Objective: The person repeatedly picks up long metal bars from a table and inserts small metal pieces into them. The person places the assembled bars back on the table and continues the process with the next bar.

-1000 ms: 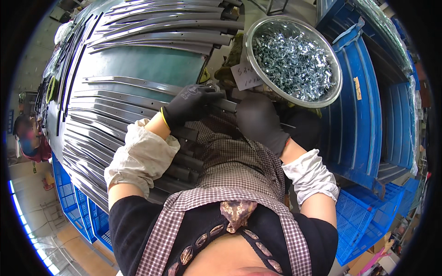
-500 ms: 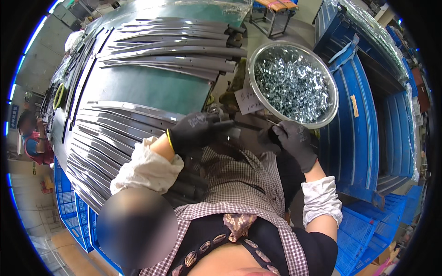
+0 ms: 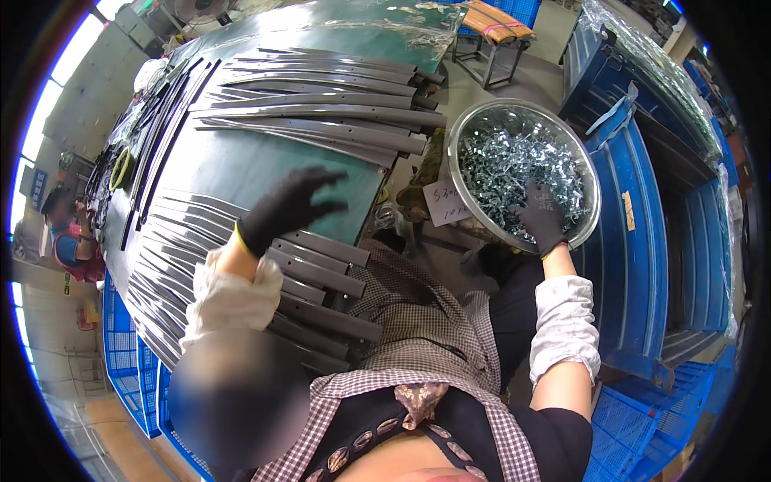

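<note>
My left hand (image 3: 293, 210), in a black glove, hovers over the green table (image 3: 281, 165) with its fingers stretched apart and nothing in them. Below it lies a row of long dark grey metal strips (image 3: 321, 275), their ends pointing toward my lap. My right hand (image 3: 543, 220), gloved in black too, reaches into a round metal bowl (image 3: 593, 173) at the right. Its fingers are apart and touch the heap of small shiny metal clips (image 3: 502, 157) in the bowl. Whether a clip is between the fingertips is too small to tell.
A second stack of grey strips (image 3: 337, 104) lies farther back on the table. A handwritten paper (image 3: 446, 204) hangs beside the bowl. Blue metal bins (image 3: 626, 233) stand at the right, a stool (image 3: 494, 28) behind. Another person (image 3: 71, 237) is at the far left.
My left hand has moved left and away from my lap, its fingers spreading. My right hand has gone from in front of the bowl up into the clips. The view has shifted slightly.
</note>
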`<state>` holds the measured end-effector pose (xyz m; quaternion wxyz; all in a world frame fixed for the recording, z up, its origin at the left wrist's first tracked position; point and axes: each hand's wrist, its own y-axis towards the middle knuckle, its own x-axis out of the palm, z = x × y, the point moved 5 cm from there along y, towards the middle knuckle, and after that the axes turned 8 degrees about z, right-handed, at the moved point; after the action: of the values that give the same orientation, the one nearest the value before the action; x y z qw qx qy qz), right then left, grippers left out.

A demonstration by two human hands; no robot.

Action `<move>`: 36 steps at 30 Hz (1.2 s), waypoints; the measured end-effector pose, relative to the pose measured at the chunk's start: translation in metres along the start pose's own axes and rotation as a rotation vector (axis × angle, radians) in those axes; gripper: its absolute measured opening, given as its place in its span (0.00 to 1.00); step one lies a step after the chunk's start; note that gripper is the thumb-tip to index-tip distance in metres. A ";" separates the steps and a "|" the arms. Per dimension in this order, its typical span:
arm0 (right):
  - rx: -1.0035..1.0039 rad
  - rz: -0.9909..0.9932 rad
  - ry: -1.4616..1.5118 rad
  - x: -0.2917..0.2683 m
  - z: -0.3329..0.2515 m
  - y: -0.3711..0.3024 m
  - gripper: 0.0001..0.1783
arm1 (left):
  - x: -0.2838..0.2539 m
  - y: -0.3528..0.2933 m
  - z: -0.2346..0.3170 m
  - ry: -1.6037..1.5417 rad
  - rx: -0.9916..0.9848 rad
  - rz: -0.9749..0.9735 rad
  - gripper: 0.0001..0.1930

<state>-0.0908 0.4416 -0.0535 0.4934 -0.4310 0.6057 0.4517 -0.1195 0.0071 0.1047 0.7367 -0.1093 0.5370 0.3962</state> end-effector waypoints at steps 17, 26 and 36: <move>-0.332 0.404 0.473 -0.016 0.000 -0.017 0.12 | 0.053 0.005 -0.084 0.288 0.107 0.161 0.21; -0.204 0.356 0.753 0.020 0.043 -0.003 0.11 | 0.072 -0.010 -0.034 0.252 0.176 0.078 0.20; 0.048 0.212 1.150 -0.036 -0.010 -0.068 0.09 | 0.067 -0.020 -0.031 0.200 0.082 0.131 0.13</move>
<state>-0.0221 0.4198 -0.0247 0.0472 -0.5328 0.8259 0.1782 -0.1199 0.0071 0.0283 0.6559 -0.0825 0.6296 0.4082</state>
